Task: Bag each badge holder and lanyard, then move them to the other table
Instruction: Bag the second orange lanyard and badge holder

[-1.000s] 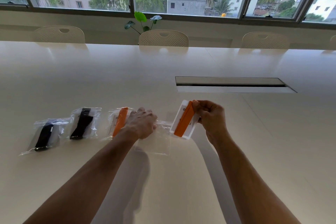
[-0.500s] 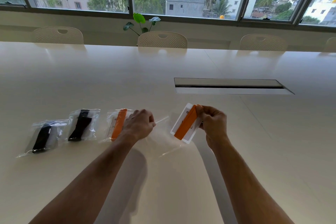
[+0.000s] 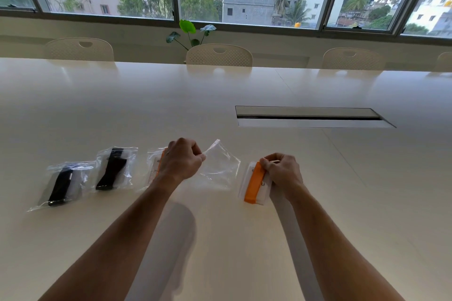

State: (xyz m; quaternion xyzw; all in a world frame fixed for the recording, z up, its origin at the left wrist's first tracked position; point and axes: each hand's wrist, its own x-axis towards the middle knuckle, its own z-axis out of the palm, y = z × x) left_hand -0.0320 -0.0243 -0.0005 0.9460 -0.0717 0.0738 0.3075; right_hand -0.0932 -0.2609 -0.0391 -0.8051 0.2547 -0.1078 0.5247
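Three filled bags [image 3: 113,168] lie left of the empty bag [image 3: 220,168]. The left hand [image 3: 181,161] pinches this bag's edge. The right hand [image 3: 282,170] grips one badge holder [image 3: 255,184], its orange lanyard under the fingers [image 3: 267,162].

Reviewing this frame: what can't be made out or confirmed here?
- Third filled bag, head view: the left hand covers most of it.
- Printing on the badge holder: too small, partly under the orange lanyard and the right hand.
- Empty bag: clear film; whether its mouth is open is unclear.
- The other table: not in view.
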